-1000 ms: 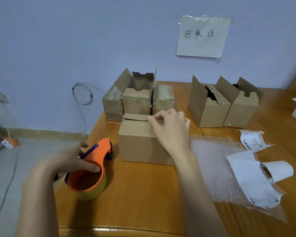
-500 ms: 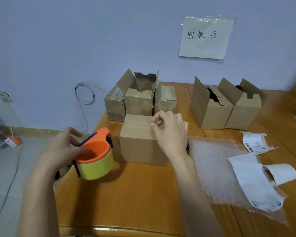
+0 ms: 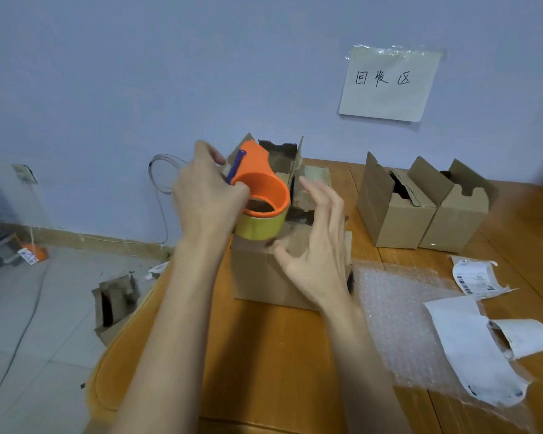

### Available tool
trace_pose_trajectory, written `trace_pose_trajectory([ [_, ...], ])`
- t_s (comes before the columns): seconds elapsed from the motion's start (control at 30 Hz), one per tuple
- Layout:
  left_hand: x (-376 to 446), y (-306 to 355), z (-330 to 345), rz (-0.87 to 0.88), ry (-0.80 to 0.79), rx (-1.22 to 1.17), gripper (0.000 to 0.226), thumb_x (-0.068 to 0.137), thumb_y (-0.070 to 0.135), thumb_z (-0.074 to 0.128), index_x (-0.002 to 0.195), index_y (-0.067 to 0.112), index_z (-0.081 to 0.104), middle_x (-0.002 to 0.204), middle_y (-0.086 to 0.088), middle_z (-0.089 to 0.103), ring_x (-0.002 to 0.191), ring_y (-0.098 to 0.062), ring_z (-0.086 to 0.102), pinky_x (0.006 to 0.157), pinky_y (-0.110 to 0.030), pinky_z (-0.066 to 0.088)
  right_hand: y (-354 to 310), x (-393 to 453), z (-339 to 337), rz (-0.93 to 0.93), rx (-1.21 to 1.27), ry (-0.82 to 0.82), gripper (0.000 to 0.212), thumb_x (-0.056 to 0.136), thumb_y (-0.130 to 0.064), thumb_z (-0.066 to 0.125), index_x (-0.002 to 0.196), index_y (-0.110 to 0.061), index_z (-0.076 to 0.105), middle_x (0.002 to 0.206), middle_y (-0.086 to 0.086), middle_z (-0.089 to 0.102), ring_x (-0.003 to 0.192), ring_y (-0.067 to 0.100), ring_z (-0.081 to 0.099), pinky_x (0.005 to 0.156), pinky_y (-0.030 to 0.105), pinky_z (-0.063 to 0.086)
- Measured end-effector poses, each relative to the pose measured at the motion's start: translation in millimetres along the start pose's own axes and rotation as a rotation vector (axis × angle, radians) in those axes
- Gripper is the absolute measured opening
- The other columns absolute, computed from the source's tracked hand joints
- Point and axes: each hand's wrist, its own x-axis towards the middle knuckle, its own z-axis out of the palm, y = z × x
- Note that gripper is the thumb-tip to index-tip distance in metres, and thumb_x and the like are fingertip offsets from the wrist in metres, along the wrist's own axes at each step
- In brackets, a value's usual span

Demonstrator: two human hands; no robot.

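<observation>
Tape dispenser (image 3: 261, 198) lifted by left hand (image 3: 206, 198), above closed box (image 3: 264, 274)

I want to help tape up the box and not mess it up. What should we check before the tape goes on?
1. Tape dispenser held firmly: ok, the left hand grips it.
2. Dispenser over the box: ok, it is held above the top.
3. Box flaps shut: cannot tell, the hands hide most of the top.
4. Right hand free to help: ok, it is open and holds nothing.
5. Loose end of the tape ready: cannot tell.
6. Box flat on the table: ok.
</observation>
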Motion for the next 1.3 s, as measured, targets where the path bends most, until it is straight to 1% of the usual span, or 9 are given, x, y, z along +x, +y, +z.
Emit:
trace_pose_trajectory([
  [0.17,1.0,21.8,9.4,0.042,-0.060,-0.050,0.024,0.078,0.020,0.057,0.101,0.014,0.053,0.083,0.001,0.063,0.073,-0.018,0.044,0.069,-0.031,0.037,-15.1,15.3,4.1,-0.077,0.007,0.082,0.071,0.073,-0.032,0.081,0.135,-0.020,0.048,0.145,-0.004,0.040,0.133,0.016,0.041,0.101,0.036,0.044],
  [0.3,8.4,15.8,4.0,-0.115,-0.075,-0.648,0.021,0.092,0.043,0.051,0.090,0.022,0.055,0.087,0.004,0.064,0.064,-0.013,0.060,0.063,-0.034,0.051,-19.6,25.1,-8.4,0.124,0.443,0.279,0.045,0.074,-0.014,0.082,0.108,-0.021,0.053,0.109,-0.015,0.060,0.104,0.004,0.057,0.079,0.024,0.051],
  [0.43,14.7,-11.0,10.9,-0.152,-0.154,-0.422,0.050,0.084,0.058,0.046,0.112,0.019,0.059,0.115,0.002,0.060,0.104,-0.012,0.057,0.087,-0.031,0.044,-16.7,33.2,-22.9,0.350,0.829,0.253,0.036,0.078,-0.019,0.078,0.102,-0.030,0.054,0.095,-0.021,0.064,0.094,0.000,0.062,0.075,0.023,0.055],
  [0.57,6.4,-11.1,11.7,-0.409,-0.458,-0.745,0.045,0.095,0.055,0.043,0.099,0.013,0.058,0.087,-0.010,0.058,0.081,-0.025,0.050,0.073,-0.030,0.039,-15.7,36.2,-26.9,0.471,0.882,0.185,0.032,0.079,-0.023,0.073,0.105,-0.035,0.057,0.097,-0.019,0.068,0.098,0.003,0.064,0.078,0.026,0.057],
  [0.73,1.6,-18.3,5.7,-0.435,-0.481,-1.009,0.050,0.092,0.050,0.049,0.107,0.005,0.062,0.097,-0.018,0.049,0.085,-0.029,0.044,0.072,-0.029,0.040,-15.4,38.6,-37.2,0.640,0.889,0.093,0.030,0.079,-0.020,0.073,0.103,-0.032,0.061,0.099,-0.011,0.070,0.101,0.014,0.065,0.084,0.030,0.055],
  [0.87,-1.5,-27.1,-0.1,-0.447,-0.549,-1.146,0.057,0.076,0.051,0.062,0.106,0.002,0.063,0.114,-0.016,0.066,0.104,-0.031,0.060,0.081,-0.029,0.046,-25.9,43.5,-46.8,0.823,1.329,0.025,0.023,0.073,-0.012,0.071,0.095,-0.007,0.066,0.082,0.008,0.066,0.093,0.022,0.062,0.089,0.039,0.054],
  [0.97,-3.4,-30.0,4.5,-0.334,-0.677,-1.026,0.078,0.059,0.057,0.074,0.119,0.008,0.062,0.122,-0.011,0.067,0.113,-0.023,0.064,0.096,-0.036,0.046,-35.9,46.6,-46.9,0.893,1.677,0.105,0.041,0.069,-0.010,0.074,0.107,-0.001,0.061,0.097,0.015,0.062,0.110,0.032,0.060,0.093,0.055,0.051],
  [1.1,-4.7,-22.2,8.2,-0.085,-0.702,-0.751,0.057,0.074,0.064,0.066,0.114,0.024,0.071,0.119,0.004,0.070,0.116,-0.013,0.062,0.108,-0.044,0.039,-42.0,47.1,-41.8,0.919,1.764,0.095,0.054,0.073,-0.008,0.074,0.123,-0.002,0.056,0.127,0.030,0.055,0.121,0.042,0.055,0.094,0.057,0.050],
  [1.3,-6.7,-4.0,4.9,-0.137,-0.554,-0.867,0.052,0.075,0.054,0.059,0.111,0.018,0.071,0.101,0.006,0.075,0.098,-0.007,0.069,0.092,-0.027,0.045,-37.7,38.8,-40.5,0.934,1.617,0.044,0.020,0.074,-0.005,0.070,0.090,-0.003,0.059,0.086,0.017,0.062,0.111,0.033,0.062,0.095,0.050,0.051],
])
